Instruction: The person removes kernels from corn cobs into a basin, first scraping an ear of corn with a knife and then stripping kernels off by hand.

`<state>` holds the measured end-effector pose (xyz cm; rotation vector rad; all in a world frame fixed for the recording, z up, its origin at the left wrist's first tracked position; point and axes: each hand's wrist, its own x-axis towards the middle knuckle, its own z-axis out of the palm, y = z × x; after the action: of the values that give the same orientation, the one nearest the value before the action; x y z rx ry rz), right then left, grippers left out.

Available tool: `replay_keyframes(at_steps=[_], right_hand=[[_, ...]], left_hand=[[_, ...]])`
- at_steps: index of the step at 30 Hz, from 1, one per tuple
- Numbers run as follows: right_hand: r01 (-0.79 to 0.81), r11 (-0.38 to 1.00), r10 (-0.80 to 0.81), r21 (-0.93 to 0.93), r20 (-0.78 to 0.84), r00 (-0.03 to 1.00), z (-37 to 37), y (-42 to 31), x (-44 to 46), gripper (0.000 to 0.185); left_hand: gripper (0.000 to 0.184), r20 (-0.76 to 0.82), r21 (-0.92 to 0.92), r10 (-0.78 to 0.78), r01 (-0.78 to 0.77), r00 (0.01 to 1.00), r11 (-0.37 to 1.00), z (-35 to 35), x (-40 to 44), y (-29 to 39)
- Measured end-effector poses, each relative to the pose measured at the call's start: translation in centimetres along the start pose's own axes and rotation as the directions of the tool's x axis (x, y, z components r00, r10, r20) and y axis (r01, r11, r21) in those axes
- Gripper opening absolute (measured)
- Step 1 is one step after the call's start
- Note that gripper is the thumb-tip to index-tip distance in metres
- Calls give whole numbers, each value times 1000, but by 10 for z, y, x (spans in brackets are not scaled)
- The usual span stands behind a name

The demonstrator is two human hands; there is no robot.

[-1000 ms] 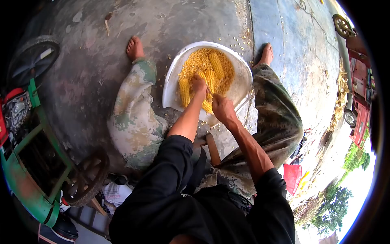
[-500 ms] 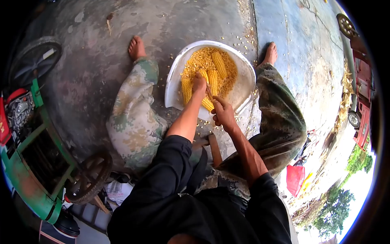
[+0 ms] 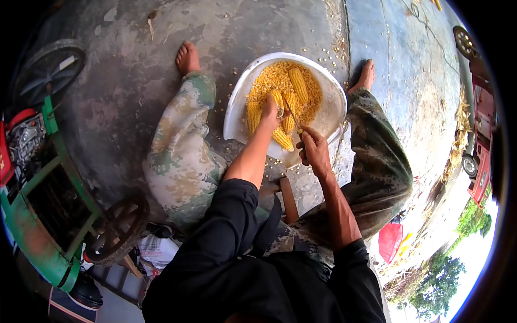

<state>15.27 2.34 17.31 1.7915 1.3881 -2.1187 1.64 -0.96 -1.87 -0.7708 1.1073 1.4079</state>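
My left hand (image 3: 271,112) is wrapped round a yellow corn cob (image 3: 278,100), its cut end facing me. In my right hand (image 3: 315,149) is what looks like a screwdriver (image 3: 293,118), its thin shaft pointing at the end of that cob. I cannot tell whether the tip touches it. Both hands are over the near part of a white basin (image 3: 232,110). Loose corn kernels (image 3: 269,77) fill the basin's far side. Several other cobs lie in it, among them one at the back (image 3: 298,85) and one under my hands (image 3: 282,139).
Scattered kernels lie on the concrete floor (image 3: 124,91) round the basin. My bare feet and camouflage trouser legs (image 3: 180,156) flank it. A green-framed machine with wheels (image 3: 54,210) stands at left. At right are a red vehicle (image 3: 481,161) and a red bag (image 3: 390,241).
My right hand has drawn back slightly toward me and right, and more of the screwdriver's shaft shows. The held cob is tilted so its end shows. The whole view has shifted a little.
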Motion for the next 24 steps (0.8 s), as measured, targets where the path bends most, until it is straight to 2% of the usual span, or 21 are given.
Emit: replay_keyframes(at_steps=[3, 5, 9, 12, 14, 15, 17, 19, 21, 22, 24], right_hand=[[-37, 998, 39, -54, 29, 999, -5, 0, -2, 44], [-13, 991, 14, -132, 6, 1000, -4, -2, -6, 43], [42, 981, -52, -188, -47, 998, 2, 6, -4, 40], [16, 973, -24, -230, -31, 999, 8, 4, -1, 38], [22, 933, -40, -358, -45, 998, 12, 4, -1, 35], [17, 933, -36, -358, -48, 998, 12, 12, 0, 35], [236, 814, -312, -530, -57, 948, 11, 29, 9, 31], [194, 822, -283, -535, -87, 955, 20, 23, 7, 29], [305, 721, -430, -622, -56, 901, 28, 17, 11, 29], [243, 753, -351, -612, -59, 935, 31, 6, 9, 29], [259, 712, -386, -653, -55, 921, 33, 10, 11, 29]], left_hand=[[56, 51, 20, -17, 16, 999, 1000, -1, 1, 1], [54, 47, -48, -37, 40, 998, 998, 0, 1, 1], [53, 10, -19, -13, 13, 1000, 1000, -5, 16, -8], [54, -32, 24, 30, -29, 999, 999, -16, 41, -20], [55, -118, 139, 50, -33, 992, 990, -33, 75, -35], [55, -147, 177, 55, -29, 988, 984, -38, 83, -41], [55, -190, 280, 208, -150, 960, 948, -35, 89, -45], [55, -191, 316, 243, -174, 951, 932, -32, 83, -42], [65, -164, 378, 238, -162, 957, 911, -21, 58, -33], [71, -154, 399, 236, -158, 960, 903, -10, 38, -23], [63, -190, 318, 199, -132, 961, 939, 9, -5, -10]])
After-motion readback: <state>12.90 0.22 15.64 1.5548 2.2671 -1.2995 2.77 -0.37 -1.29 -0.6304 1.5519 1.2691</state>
